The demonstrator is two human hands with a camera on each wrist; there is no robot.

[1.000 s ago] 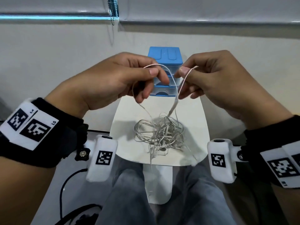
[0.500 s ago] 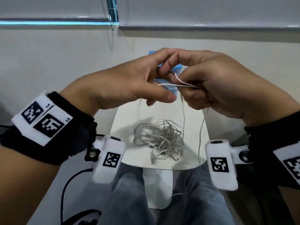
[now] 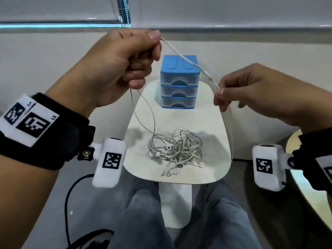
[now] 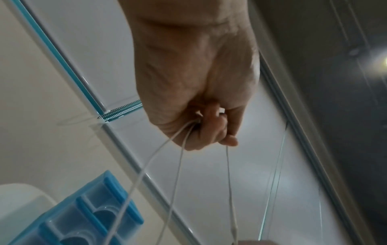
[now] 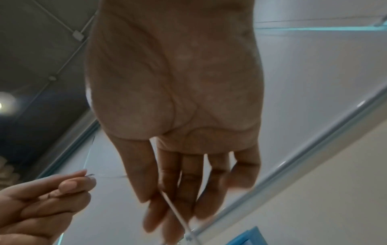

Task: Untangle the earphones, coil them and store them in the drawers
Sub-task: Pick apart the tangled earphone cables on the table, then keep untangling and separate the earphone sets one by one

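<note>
A grey-white tangle of earphones (image 3: 175,150) lies on the small white table (image 3: 212,123), in front of a blue three-drawer unit (image 3: 179,81) whose drawers are all closed. One cable (image 3: 208,75) rises from the tangle. My left hand (image 3: 157,43) is raised at the upper left and grips it in curled fingers. From there the cable slants down to my right hand (image 3: 219,97), which pinches it between thumb and forefinger; the rest hangs past the table's right edge. In the left wrist view, strands trail from my left hand (image 4: 209,119). The right wrist view has the cable crossing my right hand (image 5: 161,203).
My knees (image 3: 143,212) are under the table's near edge. A round wooden-topped table (image 3: 305,186) stands at the right. A black cord (image 3: 71,194) loops on the floor at the left. A wall and a blind with a bead chain (image 3: 124,15) are behind.
My hands were close together over the table; they have drawn apart. The left went up and left, the right went down and right, and the cable now stretches between them.
</note>
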